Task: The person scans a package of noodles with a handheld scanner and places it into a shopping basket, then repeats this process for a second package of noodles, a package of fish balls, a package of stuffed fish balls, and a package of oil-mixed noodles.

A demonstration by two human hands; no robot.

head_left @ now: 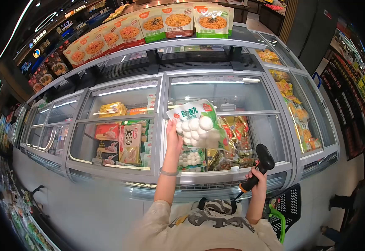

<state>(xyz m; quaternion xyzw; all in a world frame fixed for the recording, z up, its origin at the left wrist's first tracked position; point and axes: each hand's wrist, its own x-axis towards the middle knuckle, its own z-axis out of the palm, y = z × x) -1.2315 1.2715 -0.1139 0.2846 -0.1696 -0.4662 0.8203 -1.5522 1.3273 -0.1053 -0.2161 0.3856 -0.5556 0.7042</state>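
My left hand [174,136] grips the left edge of a bag of fish balls [197,125], a clear, white and green pack of round white balls. The bag is held up above the glass-topped freezer [220,178], its printed face toward me. In my right hand [257,178] is a black barcode scanner [265,158] with an orange band near the lower end, fingers wrapped round its handle. The scanner's head points up, to the right of the bag and apart from it. Behind the bag, similar packs of white balls [190,160] lie in the freezer.
Red and gold packs [239,138] fill the freezer beside the bag. Boxed frozen food [130,144] lies in the left section, yellow bags [299,113] in the right one. Noodle pouches [178,23] line the shelf above. A black and green basket [289,205] stands at my right.
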